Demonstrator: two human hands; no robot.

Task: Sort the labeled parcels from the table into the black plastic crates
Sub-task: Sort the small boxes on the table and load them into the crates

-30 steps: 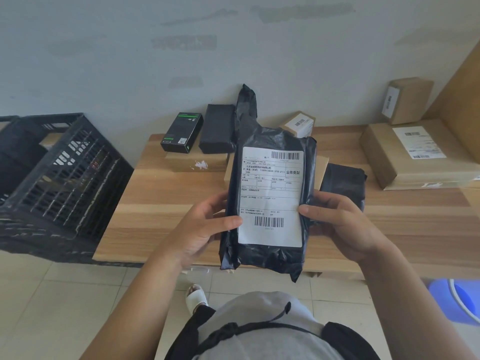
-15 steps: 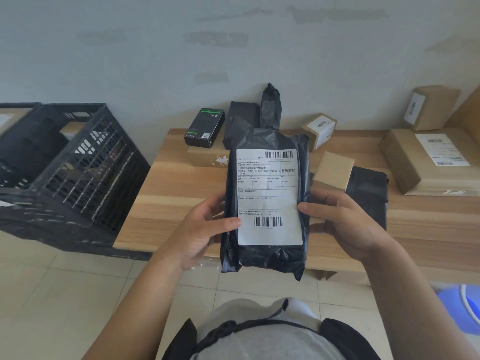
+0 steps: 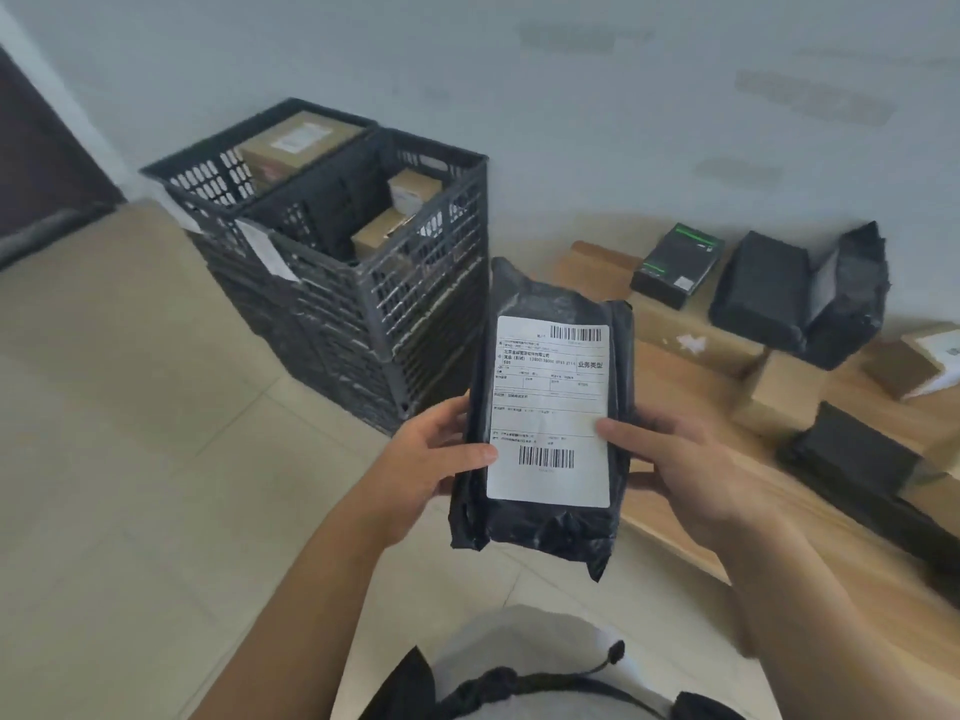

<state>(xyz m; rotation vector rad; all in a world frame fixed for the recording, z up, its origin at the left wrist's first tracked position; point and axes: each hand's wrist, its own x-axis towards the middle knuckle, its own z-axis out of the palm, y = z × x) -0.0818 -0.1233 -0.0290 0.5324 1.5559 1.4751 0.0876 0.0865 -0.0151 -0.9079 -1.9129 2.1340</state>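
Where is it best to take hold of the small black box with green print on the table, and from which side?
Grip the black box with green print across its two long edges, coming from above: it lies flat on the table, its sides free of the neighbouring black parcel.

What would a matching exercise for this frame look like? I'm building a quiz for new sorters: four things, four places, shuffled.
Things:
1. black labeled parcel
2. green-trimmed black box
3. large cardboard box
4. white paper tag

Places:
A. in the far crate
B. on the near crate, outside, at its corner
C. lying on the table
D. held in both hands

Pairs: 1-D, 2-C, 3-A, 4-B
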